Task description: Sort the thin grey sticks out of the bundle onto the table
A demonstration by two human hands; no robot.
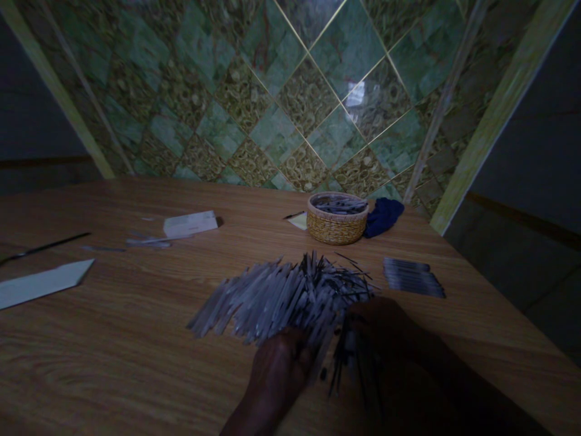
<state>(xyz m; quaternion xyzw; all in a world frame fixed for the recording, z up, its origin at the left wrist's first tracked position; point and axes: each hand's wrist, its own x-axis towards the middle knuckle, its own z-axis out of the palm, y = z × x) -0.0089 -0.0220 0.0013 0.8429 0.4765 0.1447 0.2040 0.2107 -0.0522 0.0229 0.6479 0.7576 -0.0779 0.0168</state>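
Observation:
A large heap of thin, clear-sleeved sticks with dark parts [267, 297] lies across the middle of the wooden table. At the heap's near edge, my left hand [281, 363] is closed, its fingers curled against a pale sleeved piece. To its right, my right hand [381, 324] is in deep shadow above a bunch of dark thin sticks [358, 357] that point toward me; its fingers are too dark to make out. Small black bits [323, 374] show between the hands. A neat row of similar sleeved sticks [411, 277] lies beyond my right hand.
A round woven basket [338, 227] full of similar sticks stands at the back, beside a dark blue cloth [385, 216]. A white box [190, 224], loose sleeves [149, 242], a pale flat strip [45, 283] and a black rod [49, 245] lie left. A tiled wall [304, 97] closes the back.

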